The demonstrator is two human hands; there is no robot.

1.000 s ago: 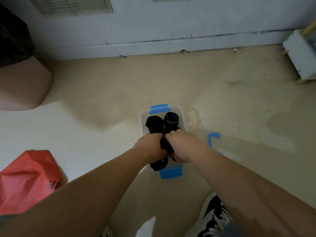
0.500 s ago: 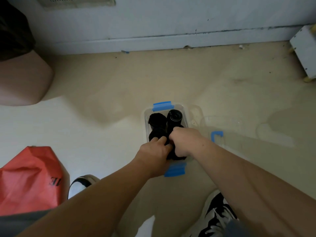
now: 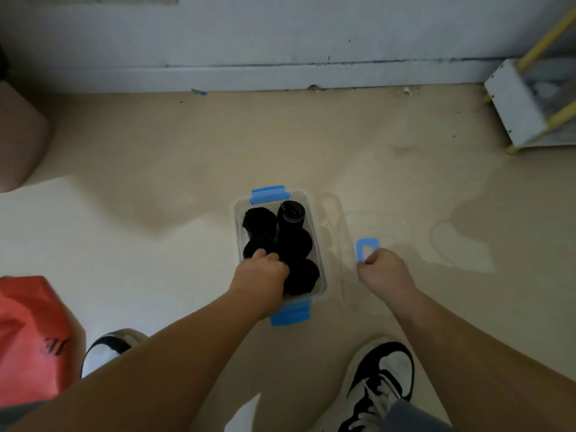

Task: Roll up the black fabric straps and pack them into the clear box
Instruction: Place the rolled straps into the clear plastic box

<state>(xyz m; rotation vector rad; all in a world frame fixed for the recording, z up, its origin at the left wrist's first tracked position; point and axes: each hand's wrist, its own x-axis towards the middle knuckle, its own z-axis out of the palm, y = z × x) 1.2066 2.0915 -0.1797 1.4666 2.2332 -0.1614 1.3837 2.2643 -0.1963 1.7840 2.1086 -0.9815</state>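
Far left, a red bag point(image 3: 29, 335) sits on the floor point(image 3: 187, 145), and just right of it the toe of the left shoe point(image 3: 104, 350) pokes in. Now the left forearm reaches in, and the left hand point(image 3: 260, 275) is down in the near-left corner of the clear box point(image 3: 315, 226), fingers curled tight over the near-left roll point(image 3: 256, 244), knuckles up.

The box stands on the floor, dead centre, lid off, one blue latch point(image 3: 268, 194) at its far end and another point(image 3: 290, 314) at its near end. Inside, the black fabric straps point(image 3: 296, 243) are rolled and packed in two rows. Five rolls show: two along the left side and three along the right, pressed against each other. The far-right one point(image 3: 291, 213) shows its spiral.

Sliding right, the clear lid point(image 3: 339, 213) lies flat on the floor just beside the box, faint and hard to trace. Its blue clip point(image 3: 367, 248) stands out, and the right hand point(image 3: 385, 269) is right at the clip's near end, fingers curled under. Whether it pinches the clip or only touches it, I cannot tell.

Below that, the right shoe point(image 3: 381, 381), black and white with pale laces. Far right, against the wall, a white rack point(image 3: 514, 104) with yellow rods.
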